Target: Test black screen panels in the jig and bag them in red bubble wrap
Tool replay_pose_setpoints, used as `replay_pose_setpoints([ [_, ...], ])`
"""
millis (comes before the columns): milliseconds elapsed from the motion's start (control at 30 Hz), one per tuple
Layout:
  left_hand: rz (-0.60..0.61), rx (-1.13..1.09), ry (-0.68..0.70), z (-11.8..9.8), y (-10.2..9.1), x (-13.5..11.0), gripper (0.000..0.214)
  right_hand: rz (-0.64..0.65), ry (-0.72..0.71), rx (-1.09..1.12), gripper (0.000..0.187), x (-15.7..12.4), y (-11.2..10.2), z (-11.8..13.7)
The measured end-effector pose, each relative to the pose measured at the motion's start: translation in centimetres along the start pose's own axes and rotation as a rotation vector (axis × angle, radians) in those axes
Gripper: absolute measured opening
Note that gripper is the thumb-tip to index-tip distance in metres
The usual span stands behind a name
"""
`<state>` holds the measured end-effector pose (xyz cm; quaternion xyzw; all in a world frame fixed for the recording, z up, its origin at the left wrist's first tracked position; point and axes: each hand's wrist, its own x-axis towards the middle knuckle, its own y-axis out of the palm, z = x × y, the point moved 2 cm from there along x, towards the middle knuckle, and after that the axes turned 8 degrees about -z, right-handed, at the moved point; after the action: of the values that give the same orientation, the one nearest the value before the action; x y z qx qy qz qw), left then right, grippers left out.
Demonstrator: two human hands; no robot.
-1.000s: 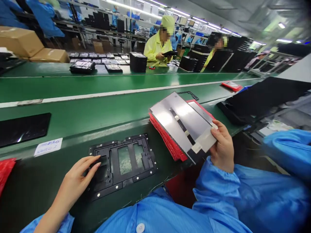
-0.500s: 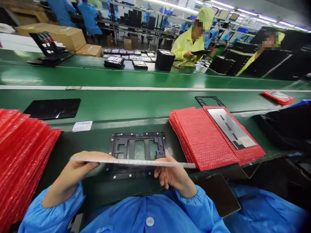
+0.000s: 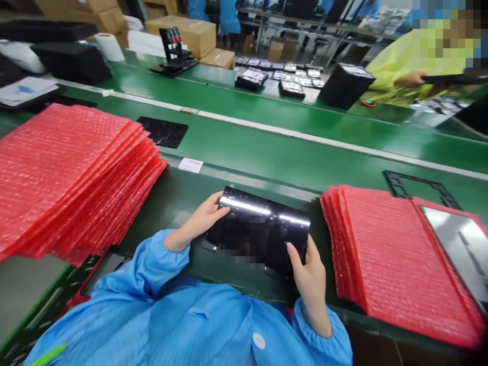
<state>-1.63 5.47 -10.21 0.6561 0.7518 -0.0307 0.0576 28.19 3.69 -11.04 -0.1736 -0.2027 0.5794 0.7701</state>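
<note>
A glossy black display panel [image 3: 263,229] is held up in front of me, tilted, its shiny face toward me with light streaks across it. At its left edge, my left hand [image 3: 206,216] grips it, thumb on top. The opposite edge is pinched by my right hand [image 3: 310,269], thumb on the face and fingers behind. Beneath the panel, only a corner of the black fixture plate [image 3: 209,246] shows; the rest is hidden. Right of my hands lies a stack of red bubble-wrap bags [image 3: 389,254], with a silvery-backed panel [image 3: 453,244] on top.
A taller pile of red bubble-wrap bags [image 3: 76,168] stands at left. Behind it lie a black panel [image 3: 163,133] and a paper label [image 3: 190,164]. A thin black frame [image 3: 415,182] rests beyond the right stack. Across the green bench, a person in yellow [image 3: 404,56] holds a dark object.
The panel was nearly edge-on above the fixture; now it is tipped so its glossy face shows, covering the fixture. Both hands still hold it. My view has turned left and down.
</note>
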Motion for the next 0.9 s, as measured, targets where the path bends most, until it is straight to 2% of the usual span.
replay_pose_setpoints([
  [133,-0.112,0.472,0.173,0.8,-0.5,0.4,0.054,-0.003,0.007,-0.089,0.072,-0.2,-0.2,-0.4],
  [200,-0.122,0.574,0.216,1.0,-0.6,0.6,0.048,0.01,0.013,-0.097,0.072,-0.2,-0.2,-0.6],
  [367,-0.1,0.641,0.244,1.3,-0.7,0.7,0.04,0.017,0.027,-0.122,0.072,-0.3,0.0,-0.8],
  [567,-0.091,0.674,0.235,1.7,-0.8,0.9,0.039,0.037,0.041,-0.156,0.074,-0.2,0.1,-1.0],
  [767,-0.08,0.718,0.231,1.1,-0.8,0.8,0.041,0.049,0.036,-0.183,0.075,-0.2,0.1,-1.2],
  [900,-0.092,0.93,0.262,0.7,-0.1,-0.2,0.051,0.06,0.037,-0.285,0.076,-0.2,-0.2,-1.2],
])
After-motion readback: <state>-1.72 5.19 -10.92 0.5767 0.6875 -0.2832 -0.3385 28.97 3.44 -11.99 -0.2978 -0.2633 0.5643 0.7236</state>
